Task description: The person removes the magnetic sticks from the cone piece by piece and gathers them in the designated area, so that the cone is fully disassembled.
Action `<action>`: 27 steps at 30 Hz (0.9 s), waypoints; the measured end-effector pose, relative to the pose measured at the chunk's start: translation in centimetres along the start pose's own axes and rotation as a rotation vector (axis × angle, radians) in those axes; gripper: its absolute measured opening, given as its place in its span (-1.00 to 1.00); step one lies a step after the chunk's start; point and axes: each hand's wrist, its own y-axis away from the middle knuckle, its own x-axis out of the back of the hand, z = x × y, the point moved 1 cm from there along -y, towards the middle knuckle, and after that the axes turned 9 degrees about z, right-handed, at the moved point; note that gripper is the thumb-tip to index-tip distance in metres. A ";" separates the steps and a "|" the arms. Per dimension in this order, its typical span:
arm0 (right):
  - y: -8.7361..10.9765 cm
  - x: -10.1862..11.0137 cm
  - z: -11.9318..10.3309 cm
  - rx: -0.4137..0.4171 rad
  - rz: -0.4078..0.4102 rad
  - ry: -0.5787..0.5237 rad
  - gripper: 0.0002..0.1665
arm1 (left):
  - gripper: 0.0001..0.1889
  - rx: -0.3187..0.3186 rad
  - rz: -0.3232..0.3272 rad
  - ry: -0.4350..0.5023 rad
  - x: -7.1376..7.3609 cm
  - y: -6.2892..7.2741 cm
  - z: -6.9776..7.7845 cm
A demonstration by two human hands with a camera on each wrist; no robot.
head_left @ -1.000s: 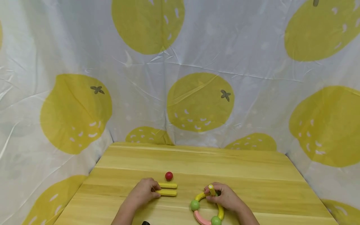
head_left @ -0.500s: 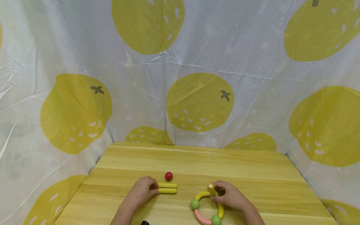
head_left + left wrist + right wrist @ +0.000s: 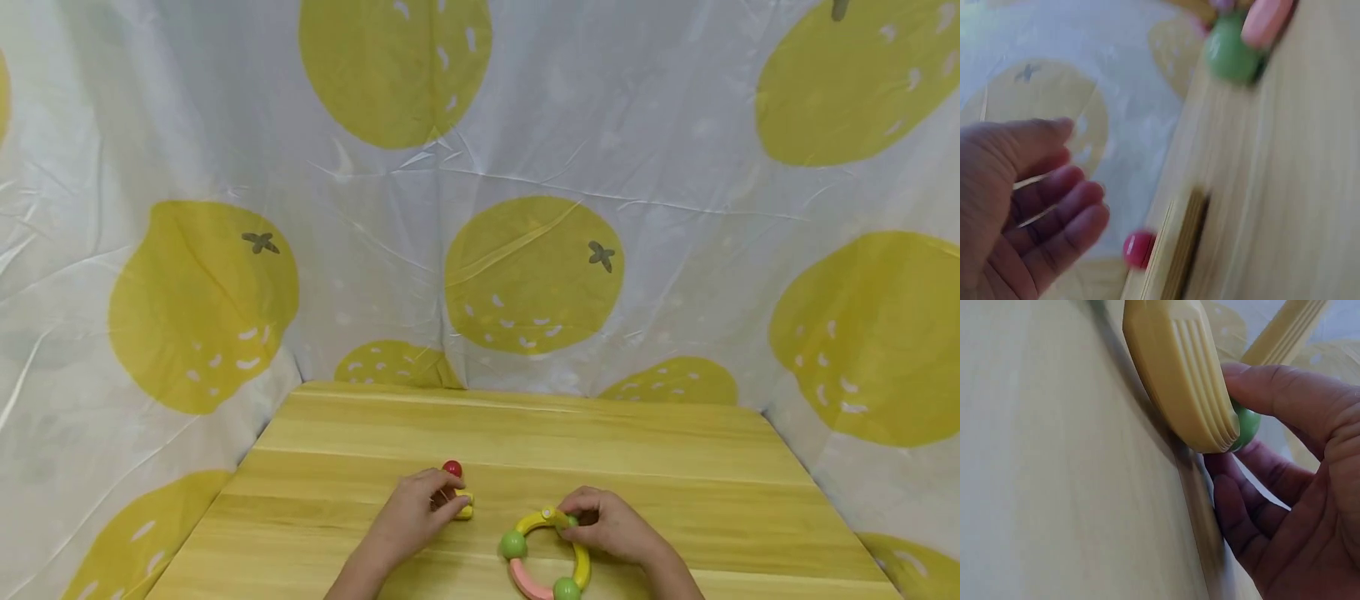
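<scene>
In the head view a ring of curved yellow (image 3: pixel 582 568) and pink (image 3: pixel 528 581) pieces joined by green balls (image 3: pixel 513 544) lies at the right front. My right hand (image 3: pixel 611 527) pinches the green ball (image 3: pixel 1247 427) at its far right between thumb and fingers. From that ball a straight yellow stick (image 3: pixel 1288 331) sticks out, its end leaning left over the ring. My left hand (image 3: pixel 414 510) hovers over two yellow sticks (image 3: pixel 1179 250) lying side by side, thumb and fingers parted and holding nothing. It covers most of them in the head view.
Just behind the yellow sticks sits a red ball (image 3: pixel 452 468), partly covered by the left fingers. The wooden table (image 3: pixel 615 442) runs back to a white curtain (image 3: pixel 675 292) printed with yellow lemons.
The two sticks, slightly apart before, were brought together; my left hand then let go and moved right over them. The upright stick at my right hand now leans left.
</scene>
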 end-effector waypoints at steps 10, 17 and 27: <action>-0.3 -1.1 -1.0 0.033 0.014 0.053 -0.74 | -0.51 0.002 -0.161 0.258 -5.3 1.4 3.6; -0.5 -1.8 -1.3 0.065 0.027 0.140 -0.72 | -0.66 -0.018 -0.063 0.242 -5.8 1.7 3.7; -0.6 -1.6 -1.1 0.018 0.039 0.158 -0.72 | -0.76 0.055 -0.045 0.264 -6.2 1.7 3.2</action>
